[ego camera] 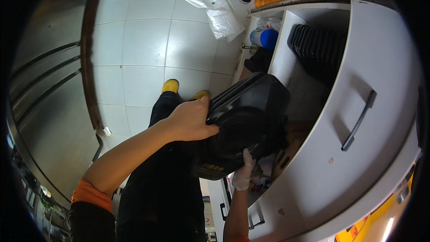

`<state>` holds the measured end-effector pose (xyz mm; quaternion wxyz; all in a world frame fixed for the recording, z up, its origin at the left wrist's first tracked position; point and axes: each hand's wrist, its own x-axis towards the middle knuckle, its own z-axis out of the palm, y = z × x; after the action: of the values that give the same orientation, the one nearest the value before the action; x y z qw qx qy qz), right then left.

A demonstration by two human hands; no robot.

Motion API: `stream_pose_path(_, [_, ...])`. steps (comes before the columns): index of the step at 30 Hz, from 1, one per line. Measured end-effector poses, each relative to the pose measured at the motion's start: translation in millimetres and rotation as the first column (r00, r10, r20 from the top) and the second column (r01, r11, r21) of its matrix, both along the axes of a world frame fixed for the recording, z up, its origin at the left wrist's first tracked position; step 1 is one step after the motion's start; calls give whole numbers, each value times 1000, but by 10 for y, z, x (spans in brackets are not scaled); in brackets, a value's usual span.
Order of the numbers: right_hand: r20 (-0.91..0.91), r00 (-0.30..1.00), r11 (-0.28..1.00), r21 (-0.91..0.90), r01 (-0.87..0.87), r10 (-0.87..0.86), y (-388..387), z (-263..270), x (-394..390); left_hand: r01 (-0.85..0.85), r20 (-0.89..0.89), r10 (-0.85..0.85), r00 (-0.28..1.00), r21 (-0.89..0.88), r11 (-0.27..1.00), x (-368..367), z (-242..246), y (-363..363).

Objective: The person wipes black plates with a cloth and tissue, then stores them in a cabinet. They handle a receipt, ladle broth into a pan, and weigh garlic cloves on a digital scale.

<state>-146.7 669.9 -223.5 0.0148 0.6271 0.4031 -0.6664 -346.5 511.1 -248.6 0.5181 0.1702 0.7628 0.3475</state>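
A stack of black plastic food containers (pixel 273 95) is tilted in front of my body, bearing gold writing near its lower end. My left hand (pixel 191 121) is bare and grips the stack's left edge, its thumb lying over the top face. My right hand (pixel 243 174) wears a thin translucent glove. It clasps the lower right side with the thumb on top, while its other fingers are hidden underneath. More nested black containers (pixel 315 47) stand inside the white cabinet (pixel 282 58) to the right.
A white panel with a black handle (pixel 359 121) curves along the right. The cabinet's left compartment holds a blue-lidded jar (pixel 267 38). Clear plastic bags (pixel 221 16) lie on the tiled floor (pixel 144 42). A metal surface with bars (pixel 47 84) borders the left.
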Motion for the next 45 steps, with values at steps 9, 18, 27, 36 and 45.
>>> stream_pose_path(9, [-209,936,958,-21,286,-284,437,-742,-228,269,-58,-264,963,82,960,-660,-702,1302])
stream_pose_path(18, [-304,768,812,-33,583,-564,793,-1256,-487,486,-223,-456,862,109,867,-788,-1022,2442])
stream_pose_path(27, [-387,615,653,39,756,-688,1249,-1355,-740,215,-65,-210,976,481,850,-587,-1415,2934])
stream_pose_path(36, [-317,617,678,-507,532,-721,953,-1161,-863,91,111,-97,989,63,994,-313,-885,2391])
stream_pose_path(45, [-351,925,984,-141,105,-149,645,-1381,-92,-814,695,579,426,16,580,-116,-1389,1794])
